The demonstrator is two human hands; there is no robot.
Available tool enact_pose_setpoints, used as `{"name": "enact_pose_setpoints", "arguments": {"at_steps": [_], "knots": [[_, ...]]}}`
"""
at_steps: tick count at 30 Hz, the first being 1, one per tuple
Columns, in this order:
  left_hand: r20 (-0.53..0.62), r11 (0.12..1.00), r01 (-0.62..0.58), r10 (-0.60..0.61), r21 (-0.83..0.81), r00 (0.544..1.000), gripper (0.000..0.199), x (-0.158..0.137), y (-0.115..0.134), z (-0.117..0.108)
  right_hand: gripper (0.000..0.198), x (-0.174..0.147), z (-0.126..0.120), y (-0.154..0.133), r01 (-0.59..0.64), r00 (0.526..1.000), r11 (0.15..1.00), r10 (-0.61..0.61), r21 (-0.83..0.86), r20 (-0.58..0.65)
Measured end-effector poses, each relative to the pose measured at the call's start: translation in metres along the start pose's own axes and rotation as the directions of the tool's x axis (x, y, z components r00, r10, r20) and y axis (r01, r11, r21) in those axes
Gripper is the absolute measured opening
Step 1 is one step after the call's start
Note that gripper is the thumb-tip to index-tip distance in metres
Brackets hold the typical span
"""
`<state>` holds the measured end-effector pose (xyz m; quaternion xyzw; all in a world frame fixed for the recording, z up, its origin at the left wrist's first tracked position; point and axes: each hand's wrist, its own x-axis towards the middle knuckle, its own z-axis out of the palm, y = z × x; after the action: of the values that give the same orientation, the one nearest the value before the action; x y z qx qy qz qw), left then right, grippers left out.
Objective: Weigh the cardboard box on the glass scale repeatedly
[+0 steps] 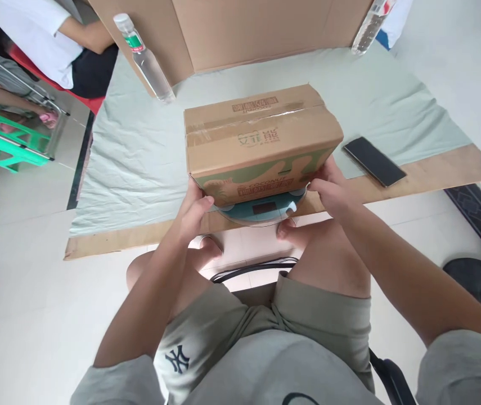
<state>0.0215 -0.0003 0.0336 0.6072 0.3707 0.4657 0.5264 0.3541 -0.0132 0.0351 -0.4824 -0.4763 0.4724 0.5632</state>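
A taped cardboard box [261,132] with green and brown print is held between my two hands near the table's front edge. My left hand [193,214] grips its lower left corner, thumb along the front. At the lower right corner my right hand [328,183] is closed on the box, with some fingers hidden behind it. Directly below the box is a blue scale [244,212] with a dark display, its front rim reaching over the table edge. Whether the box rests on the scale or hangs just over it, I cannot tell.
A black phone [374,161] lies to the right of the box. One clear bottle [149,64] stands at the back left, another bottle [369,31] at the back right. A cardboard panel [265,28] rises behind the cloth-covered table [130,169]. Another person [50,34] sits at far left, near a green stool [8,140].
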Motion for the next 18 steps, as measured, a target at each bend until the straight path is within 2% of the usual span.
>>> {"name": "enact_pose_setpoints", "arguments": {"at_steps": [2,4,6,8,10,12,18], "knots": [[-0.081,1.0,-0.006,0.006,-0.001,0.997,0.065,0.001,-0.003,-0.004,0.057,0.0,-0.001,0.006,0.028,0.999,0.999,-0.028,0.023,-0.024],[-0.256,1.0,-0.014,0.012,-0.003,0.967,0.063,0.001,-0.01,-0.012,0.046,0.002,-0.003,0.013,0.058,0.987,0.997,-0.049,0.053,-0.155],[-0.451,1.0,-0.007,0.019,0.029,0.893,0.05,0.0,-0.019,-0.02,0.031,0.004,-0.007,0.021,0.09,0.932,0.994,-0.064,0.057,-0.356],[-0.563,0.996,0.026,0.024,0.081,0.826,0.038,-0.006,-0.027,-0.027,0.026,0.004,-0.01,0.029,0.1,0.861,0.994,-0.068,0.036,-0.504],[-0.587,0.99,0.07,0.015,0.123,0.81,0.04,-0.014,-0.034,-0.03,0.031,0.0,-0.011,0.036,0.095,0.83,0.995,-0.066,0.023,-0.554],[-0.573,0.981,0.116,-0.006,0.156,0.819,0.042,-0.021,-0.036,-0.028,0.033,-0.005,-0.009,0.04,0.09,0.816,0.996,-0.07,0.007,-0.574],[-0.523,0.941,0.25,-0.099,0.228,0.847,0.043,-0.02,-0.03,-0.017,0.037,-0.014,0.0,0.044,0.044,0.852,0.993,-0.095,-0.11,-0.515]]}}
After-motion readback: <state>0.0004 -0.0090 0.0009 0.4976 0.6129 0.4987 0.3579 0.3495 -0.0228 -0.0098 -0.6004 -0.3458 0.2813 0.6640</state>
